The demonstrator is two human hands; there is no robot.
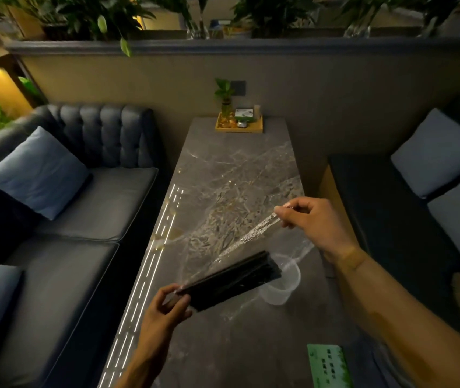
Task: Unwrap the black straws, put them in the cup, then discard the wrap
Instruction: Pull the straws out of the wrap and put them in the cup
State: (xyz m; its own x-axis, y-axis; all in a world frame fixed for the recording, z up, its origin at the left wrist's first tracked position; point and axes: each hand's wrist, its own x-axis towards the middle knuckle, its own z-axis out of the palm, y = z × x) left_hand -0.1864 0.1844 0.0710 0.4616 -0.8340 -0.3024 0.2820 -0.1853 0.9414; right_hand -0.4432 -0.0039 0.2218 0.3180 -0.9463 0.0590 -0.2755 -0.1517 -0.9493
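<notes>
Stood between two dark sofas: a long grey marble-patterned bench (237,169), running away toward the wall. Carried at its far end a small yellow tray (238,126) with a little green plant in a glass. Lay flat at the near right corner, a green printed card (329,365).

Reached in from the lower left, the left hand (167,306), fingers curled and thumb pressed in, pinching the near end of the bundle of black straws (231,281). Held the bundle up off the bench, slanting up and to the right, its far end over the rim of the cup (282,284).

Came in from the lower right, the right hand (315,222), raised above and beyond the bundle, fingertips and thumb drawn together on the loose end of the clear wrap (248,233). Stretched taut in a shiny band from that pinch down to the straws, still clinging along the bundle's upper side.

Stood upright on the bench, a clear plastic cup, just beneath and behind the straws' far end, partly hidden by them. Could not tell whether the straws touched its rim.
</notes>
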